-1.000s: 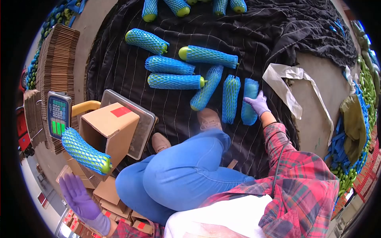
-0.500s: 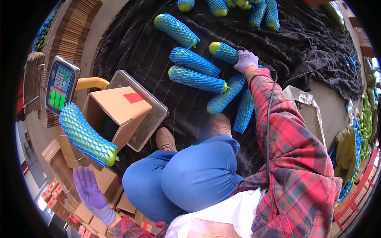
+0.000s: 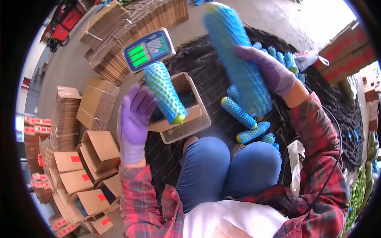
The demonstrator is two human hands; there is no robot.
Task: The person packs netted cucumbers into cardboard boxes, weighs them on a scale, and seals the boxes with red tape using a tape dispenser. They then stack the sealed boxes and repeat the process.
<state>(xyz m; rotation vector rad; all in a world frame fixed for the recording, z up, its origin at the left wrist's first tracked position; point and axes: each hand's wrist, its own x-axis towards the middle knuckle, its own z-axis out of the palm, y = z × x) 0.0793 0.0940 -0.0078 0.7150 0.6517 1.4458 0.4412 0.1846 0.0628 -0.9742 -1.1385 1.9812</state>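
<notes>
In my right hand, raised at the upper middle, is a long green gourd in a blue foam net, blurred by motion. My left hand is open, fingers up and slightly apart, with nothing in it. Close to its fingertips, another netted gourd overlaps an open cardboard box. That box sits on the metal pan of a scale, whose display shows green panels. Both hands wear purple-and-grey gloves.
More netted gourds lie on the black ground sheet ahead of my knees. Open cartons are stacked at the left, with flattened cardboard behind the scale. White plastic lies near my right sleeve.
My right hand has lifted a netted gourd off the black sheet and raised it. My left hand has come up beside the gourd at the box, and the view has tilted up and turned left.
</notes>
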